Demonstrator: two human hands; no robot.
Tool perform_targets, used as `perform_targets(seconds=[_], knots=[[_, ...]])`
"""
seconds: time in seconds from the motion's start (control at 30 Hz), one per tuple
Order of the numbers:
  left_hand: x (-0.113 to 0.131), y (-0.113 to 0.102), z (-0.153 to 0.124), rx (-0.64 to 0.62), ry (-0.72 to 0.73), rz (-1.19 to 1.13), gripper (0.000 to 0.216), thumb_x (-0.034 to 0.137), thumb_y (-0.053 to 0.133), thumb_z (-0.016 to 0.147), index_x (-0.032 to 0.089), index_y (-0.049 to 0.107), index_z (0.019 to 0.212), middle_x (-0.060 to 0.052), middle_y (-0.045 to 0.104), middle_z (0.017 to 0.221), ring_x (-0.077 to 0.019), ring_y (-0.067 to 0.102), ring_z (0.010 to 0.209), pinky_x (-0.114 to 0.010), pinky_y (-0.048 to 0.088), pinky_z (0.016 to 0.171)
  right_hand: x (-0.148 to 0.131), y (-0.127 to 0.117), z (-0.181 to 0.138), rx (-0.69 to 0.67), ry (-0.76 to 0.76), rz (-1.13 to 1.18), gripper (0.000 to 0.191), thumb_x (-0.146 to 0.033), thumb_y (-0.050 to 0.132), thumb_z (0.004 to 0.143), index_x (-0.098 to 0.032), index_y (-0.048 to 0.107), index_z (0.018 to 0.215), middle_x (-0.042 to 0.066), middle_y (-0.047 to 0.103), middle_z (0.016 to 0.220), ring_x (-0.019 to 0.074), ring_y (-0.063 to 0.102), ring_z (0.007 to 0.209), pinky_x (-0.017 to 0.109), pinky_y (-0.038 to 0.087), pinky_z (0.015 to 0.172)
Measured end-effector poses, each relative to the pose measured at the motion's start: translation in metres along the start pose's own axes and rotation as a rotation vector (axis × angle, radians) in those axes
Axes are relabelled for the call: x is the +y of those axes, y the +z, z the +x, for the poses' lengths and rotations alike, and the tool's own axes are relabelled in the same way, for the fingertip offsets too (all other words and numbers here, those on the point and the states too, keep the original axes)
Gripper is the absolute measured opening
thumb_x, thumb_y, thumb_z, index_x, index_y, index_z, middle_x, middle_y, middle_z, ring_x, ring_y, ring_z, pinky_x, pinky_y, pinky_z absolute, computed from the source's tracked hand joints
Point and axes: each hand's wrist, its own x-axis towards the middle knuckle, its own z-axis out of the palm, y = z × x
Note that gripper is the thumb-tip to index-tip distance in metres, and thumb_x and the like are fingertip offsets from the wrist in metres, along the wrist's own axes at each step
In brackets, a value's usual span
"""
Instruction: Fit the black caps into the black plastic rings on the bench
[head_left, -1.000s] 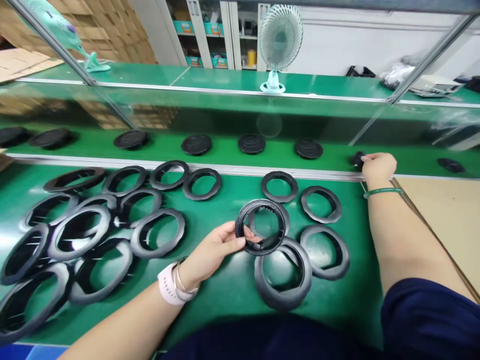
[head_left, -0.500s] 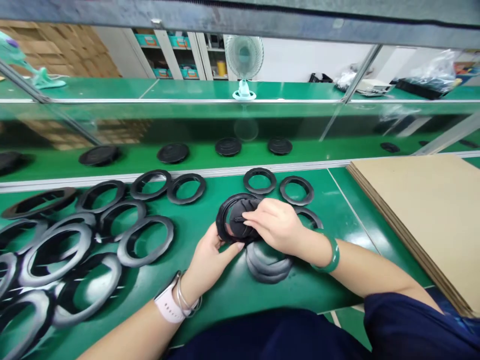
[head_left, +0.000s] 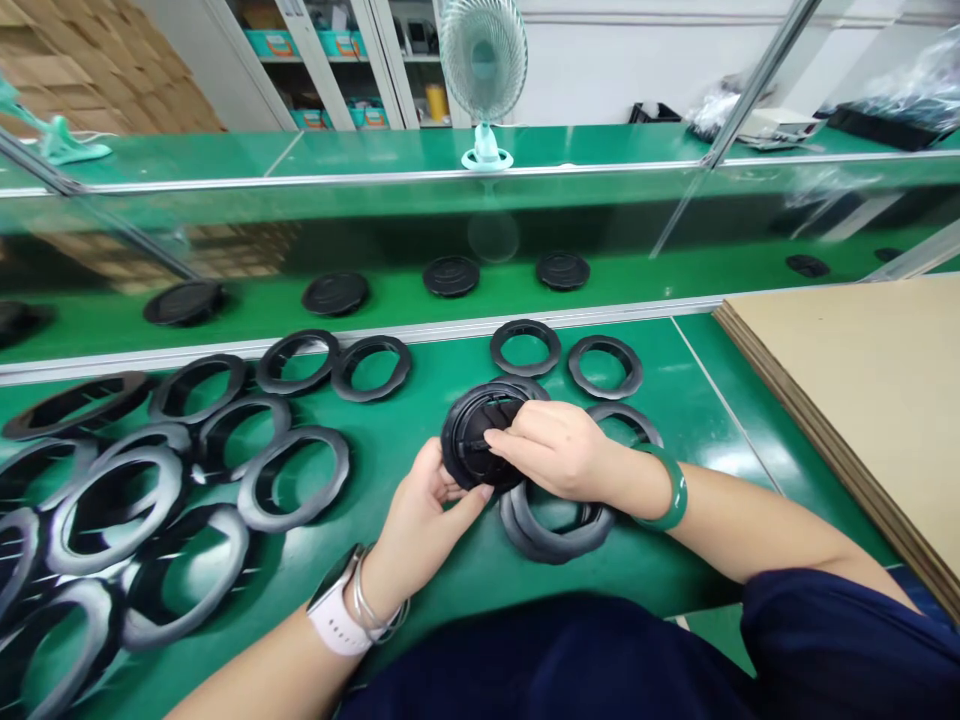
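Observation:
My left hand [head_left: 424,520] is closed around the lower left edge of a black ring [head_left: 451,440], lifted and tilted above the green bench. A round black slatted disc [head_left: 474,462] sits inside this ring. The right hand [head_left: 562,455] pinches at the middle of the disc, and its fingers cover the disc's right side. Whether the disc is fully seated in the ring I cannot tell. Just under and beside my hands lie loose black rings [head_left: 559,545], some overlapping.
Many black rings [head_left: 296,480] lie across the bench's left side, some stacked. Behind a metal rail, several round black pieces [head_left: 450,276] rest on a green strip. Flat cardboard sheets [head_left: 862,370] are piled on the right. A small fan [head_left: 485,75] stands beyond the glass panel.
The head view has tilted down slightly. The disc now lies flatter within the held ring, filling the gap that showed at its left. Both hands keep their hold.

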Motion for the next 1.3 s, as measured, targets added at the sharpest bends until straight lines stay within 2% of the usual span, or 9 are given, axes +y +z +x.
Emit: perform_targets(seconds=[0.23, 0.53, 0.67, 0.83, 0.97, 1.03, 1.1, 1.17, 1.3], knots=[[-0.002, 0.0, 0.001, -0.022, -0.031, -0.07, 0.046, 0.029, 0.075, 0.082, 0.02, 0.048, 0.118, -0.002, 0.07, 0.099, -0.0149, 0.069, 0.087, -0.025, 0.055, 0.078, -0.002, 0.001, 0.001, -0.027, 0.054, 0.001, 0.014, -0.011, 0.051, 0.099, -0.013, 0.063, 0.106, 0.006, 0.057, 0.079, 0.0179, 0.051, 0.072, 0.032, 0.045, 0.063], [-0.003, -0.004, 0.001, -0.047, -0.028, -0.039, 0.046, 0.028, 0.076, 0.081, 0.02, 0.046, 0.115, -0.001, 0.068, 0.096, -0.0135, 0.068, 0.087, -0.025, 0.055, 0.079, -0.009, -0.005, 0.007, -0.111, 0.189, 0.069, 0.022, -0.016, 0.046, 0.102, -0.011, 0.066, 0.095, 0.009, 0.058, 0.082, 0.02, 0.051, 0.076, 0.033, 0.048, 0.067], [-0.002, -0.007, 0.001, -0.046, -0.013, 0.025, 0.046, 0.029, 0.076, 0.082, 0.021, 0.045, 0.114, 0.001, 0.066, 0.09, -0.0117, 0.065, 0.08, -0.024, 0.054, 0.074, -0.01, -0.005, 0.005, -0.161, 0.19, 0.068, 0.023, -0.013, 0.043, 0.101, -0.011, 0.066, 0.098, 0.01, 0.06, 0.086, 0.0206, 0.053, 0.08, 0.033, 0.049, 0.07], [0.003, -0.006, -0.002, -0.022, 0.03, 0.102, 0.04, 0.028, 0.073, 0.082, 0.02, 0.046, 0.11, 0.003, 0.065, 0.084, -0.0119, 0.065, 0.075, -0.023, 0.054, 0.069, -0.023, -0.002, 0.007, -0.16, 0.22, 0.006, 0.034, -0.008, 0.037, 0.1, -0.001, 0.057, 0.127, 0.016, 0.06, 0.099, 0.0251, 0.052, 0.09, 0.041, 0.052, 0.079], [0.004, -0.004, -0.005, 0.029, 0.089, 0.187, 0.04, 0.028, 0.073, 0.082, 0.02, 0.047, 0.11, 0.001, 0.067, 0.086, -0.0133, 0.067, 0.075, -0.024, 0.055, 0.068, -0.034, -0.008, 0.014, -0.223, 0.244, -0.033, 0.039, -0.006, 0.032, 0.098, 0.001, 0.058, 0.126, 0.018, 0.059, 0.096, 0.0268, 0.05, 0.088, 0.045, 0.052, 0.078], [0.003, -0.004, -0.006, 0.053, 0.099, 0.151, 0.04, 0.028, 0.074, 0.082, 0.021, 0.046, 0.11, 0.002, 0.066, 0.087, -0.0128, 0.067, 0.076, -0.023, 0.055, 0.068, -0.034, -0.014, 0.017, -0.162, 0.243, -0.002, 0.035, -0.008, 0.037, 0.099, -0.002, 0.059, 0.125, 0.015, 0.059, 0.096, 0.027, 0.051, 0.091, 0.046, 0.051, 0.081], [0.003, -0.004, -0.006, 0.067, 0.089, 0.05, 0.043, 0.027, 0.076, 0.081, 0.022, 0.044, 0.109, 0.002, 0.065, 0.09, -0.0125, 0.068, 0.08, -0.022, 0.056, 0.071, -0.03, -0.021, 0.019, -0.006, 0.318, 0.039, 0.031, -0.017, 0.047, 0.101, -0.007, 0.059, 0.128, 0.015, 0.059, 0.105, 0.0284, 0.052, 0.101, 0.049, 0.049, 0.091], [0.003, -0.002, -0.006, 0.065, 0.08, -0.035, 0.045, 0.027, 0.077, 0.08, 0.023, 0.043, 0.109, 0.001, 0.066, 0.096, -0.0131, 0.069, 0.085, -0.023, 0.057, 0.074, -0.024, -0.023, 0.019, 0.116, 0.497, 0.14, 0.032, -0.026, 0.053, 0.102, -0.014, 0.057, 0.131, 0.015, 0.057, 0.117, 0.0286, 0.051, 0.111, 0.05, 0.045, 0.1], [0.0, 0.003, -0.011, 0.046, 0.042, -0.053, 0.062, 0.029, 0.081, 0.075, 0.023, 0.041, 0.122, -0.006, 0.067, 0.115, -0.0193, 0.07, 0.1, -0.03, 0.059, 0.084, -0.013, -0.016, 0.018, 0.03, 0.845, 0.551, 0.019, -0.023, 0.057, 0.099, -0.02, 0.062, 0.117, 0.007, 0.061, 0.113, 0.0219, 0.057, 0.106, 0.041, 0.047, 0.096]])
